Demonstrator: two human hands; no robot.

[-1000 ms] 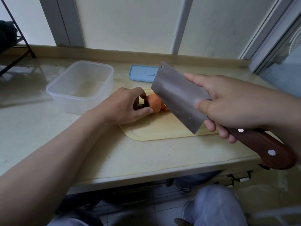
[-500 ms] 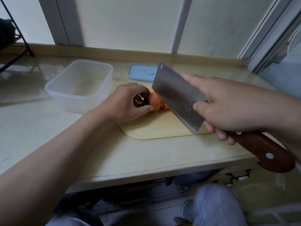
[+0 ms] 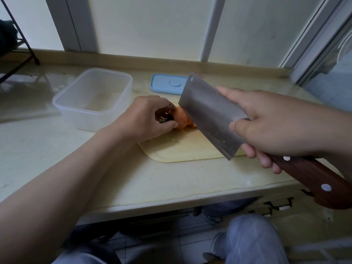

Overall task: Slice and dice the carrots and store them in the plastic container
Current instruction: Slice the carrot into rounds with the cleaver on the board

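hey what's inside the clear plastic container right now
Nothing that I can see. The clear plastic container stands open, its floor bare, with no carrot pieces in it. The blue lid lies apart on the counter. Only the near inner wall is hard to read through the frosted plastic.

Beige counter (image 3: 57,149) — bears clear plastic container (image 3: 93,100), blue lid (image 3: 167,84), cutting board (image 3: 186,149).

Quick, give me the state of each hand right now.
Left hand: closed on the carrot, on the cutting board.
Right hand: closed on the cleaver.
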